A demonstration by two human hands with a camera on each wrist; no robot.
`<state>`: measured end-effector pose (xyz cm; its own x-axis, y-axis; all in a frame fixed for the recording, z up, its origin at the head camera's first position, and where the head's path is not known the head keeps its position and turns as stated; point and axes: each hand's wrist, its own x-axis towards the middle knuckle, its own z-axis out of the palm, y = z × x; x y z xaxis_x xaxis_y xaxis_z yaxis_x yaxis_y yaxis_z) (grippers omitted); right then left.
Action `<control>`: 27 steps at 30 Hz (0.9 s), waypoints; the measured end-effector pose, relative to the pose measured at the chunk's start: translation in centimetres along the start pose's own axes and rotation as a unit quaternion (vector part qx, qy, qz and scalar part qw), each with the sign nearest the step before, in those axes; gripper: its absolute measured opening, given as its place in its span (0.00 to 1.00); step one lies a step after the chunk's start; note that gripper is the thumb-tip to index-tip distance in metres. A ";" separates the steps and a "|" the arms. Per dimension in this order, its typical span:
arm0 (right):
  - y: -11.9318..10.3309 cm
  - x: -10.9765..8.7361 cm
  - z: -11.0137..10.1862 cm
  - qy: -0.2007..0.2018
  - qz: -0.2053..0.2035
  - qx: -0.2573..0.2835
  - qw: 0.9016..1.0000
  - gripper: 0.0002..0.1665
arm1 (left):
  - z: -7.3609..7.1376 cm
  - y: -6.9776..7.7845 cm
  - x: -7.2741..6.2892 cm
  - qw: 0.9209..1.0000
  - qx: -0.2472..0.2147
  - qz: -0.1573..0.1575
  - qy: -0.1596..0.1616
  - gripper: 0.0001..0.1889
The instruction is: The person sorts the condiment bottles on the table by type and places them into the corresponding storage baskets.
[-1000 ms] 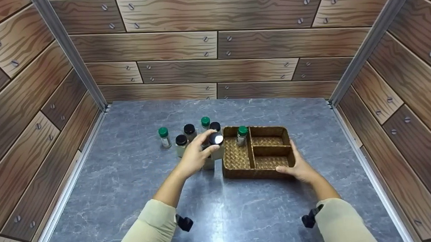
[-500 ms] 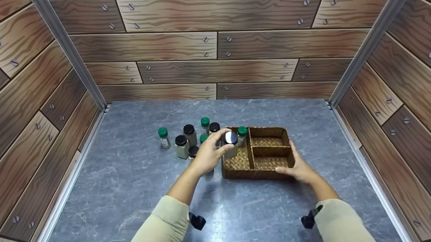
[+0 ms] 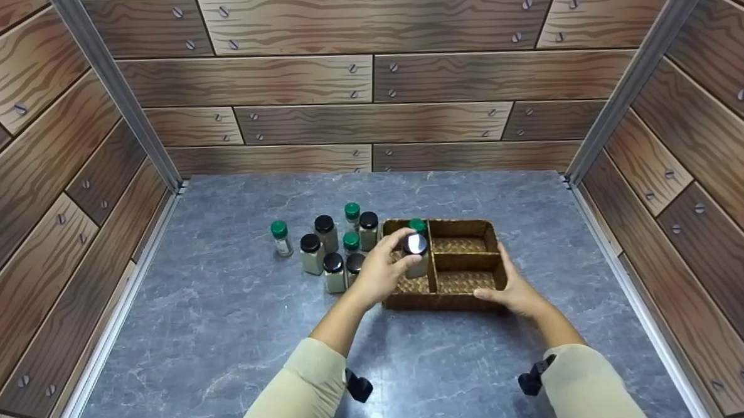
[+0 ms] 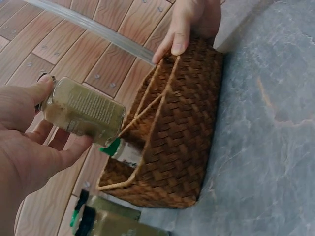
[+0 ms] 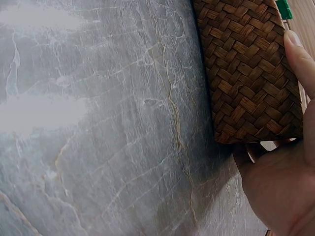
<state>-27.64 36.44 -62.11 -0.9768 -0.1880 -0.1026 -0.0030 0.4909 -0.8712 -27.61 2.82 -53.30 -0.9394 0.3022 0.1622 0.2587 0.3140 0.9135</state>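
Note:
My left hand [image 3: 378, 276] pinches a black-capped spice jar [image 3: 415, 246] between thumb and fingers. The left wrist view shows this jar's printed text and greenish-tan contents. It hangs over the long left compartment of a brown woven basket [image 3: 442, 302], above the basket floor. In that same compartment stands a green-capped spice jar [image 3: 417, 224], partly hidden behind the held one. My right hand [image 3: 519, 292] grips the basket's right end, its thumb on the front rim and its fingers along the side. Both right-hand compartments hold nothing.
Left of the basket stand several spice jars, some black-capped like the near jar [image 3: 334, 275], others green-capped like the far-left jar [image 3: 281, 239]. One black-capped jar [image 3: 354, 265] is partly hidden by my left hand. Wood-patterned walls [image 3: 366, 77] surround the grey marbled tabletop [image 3: 227, 341].
My left hand has carried the black-capped jar rightward from beside the other jars to over the basket's left compartment. The right hand has kept its grip, and the basket stays put.

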 end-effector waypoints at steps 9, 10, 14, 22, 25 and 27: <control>-0.3 0.0 0.2 0.002 -0.004 0.001 1.000 0.82 | 1.9 -0.1 0.5 1.000 0.010 0.016 -0.005 0.27; -0.3 0.0 0.2 0.002 -0.005 0.002 1.000 0.82 | 2.1 0.0 0.6 1.000 0.006 0.017 -0.008 0.27; -0.5 -0.1 0.3 0.000 -0.005 0.004 1.000 0.83 | 2.9 0.3 1.0 1.000 -0.002 0.019 -0.015 0.27; -0.1 0.0 0.2 0.003 0.004 0.004 1.000 0.82 | 5.2 0.4 2.0 0.999 0.022 0.017 -0.016 0.27; 0.0 0.0 0.1 0.005 0.000 0.006 1.000 0.82 | 6.1 0.4 2.3 0.999 0.029 0.017 -0.016 0.26; 0.0 0.0 0.1 0.003 -0.003 0.008 1.000 0.82 | 6.6 0.5 2.4 0.999 0.037 0.020 -0.016 0.25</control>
<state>-27.66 36.37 -62.20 -0.9780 -0.1857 -0.0949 -0.0052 0.4766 -0.8791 -28.28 9.67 -54.96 -0.9207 0.3444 0.1837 0.3122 0.3672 0.8762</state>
